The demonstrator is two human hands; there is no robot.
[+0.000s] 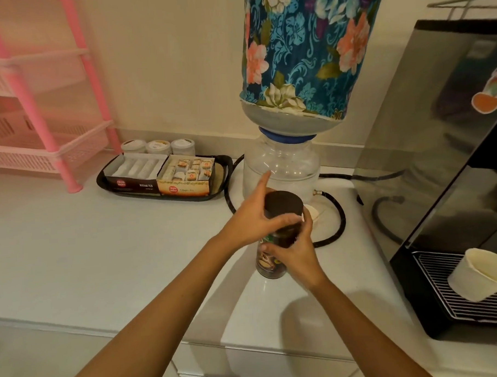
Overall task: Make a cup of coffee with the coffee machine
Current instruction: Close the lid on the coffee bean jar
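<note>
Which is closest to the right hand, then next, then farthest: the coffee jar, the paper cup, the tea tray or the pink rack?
1. Coffee jar: gripped by the right hand, mid-counter.
2. Paper cup: to the right, on the machine's grille.
3. Tea tray: back left, by the wall.
4. Pink rack: far left corner.

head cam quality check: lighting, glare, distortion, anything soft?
Head view: warm, dim indoor light; wide-angle bending tilts the pink rack and the coffee machine outward. Soft reflections on the machine's steel side, and a small glare spot on the counter near the coffee jar. Hands cast a soft shadow toward the viewer. The paper cup and frame edges look slightly soft.
</note>
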